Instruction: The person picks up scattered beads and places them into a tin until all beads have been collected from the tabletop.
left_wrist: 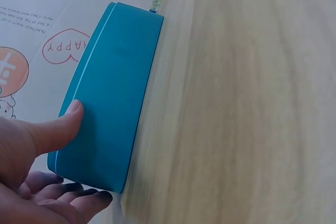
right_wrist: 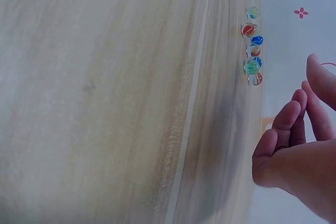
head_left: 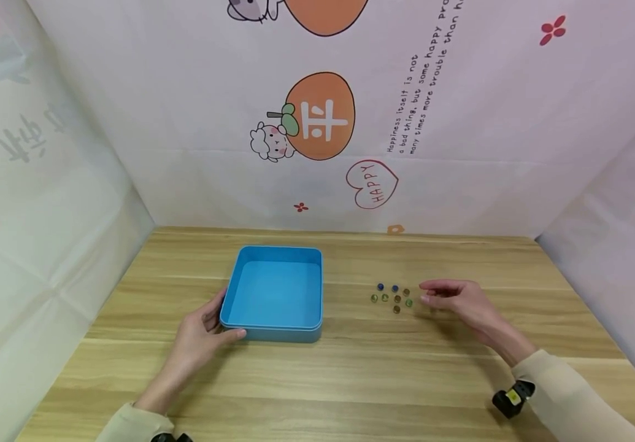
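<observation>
A square, open-topped blue box [head_left: 273, 334] sits on the table, left of the middle, with nothing inside it. My left hand [head_left: 200, 331] grips its near left corner, the thumb against the front wall and the fingers at the left side. In the left wrist view the thumb [left_wrist: 60, 132] presses that wall and the fingertips lie by the corner. Several glass marbles [head_left: 385, 298], blue, green and brownish, lie in a loose cluster right of the box. Just right of them my right hand [head_left: 461, 301] hovers above the table, fingers loosely bent, holding nothing.
The wood-grain table [head_left: 317, 393] stretches around the box and marbles. Behind it hangs a pale printed cloth [head_left: 207, 123], with further cloth walls at left and right. A small black device [head_left: 513, 399] is strapped at the right sleeve.
</observation>
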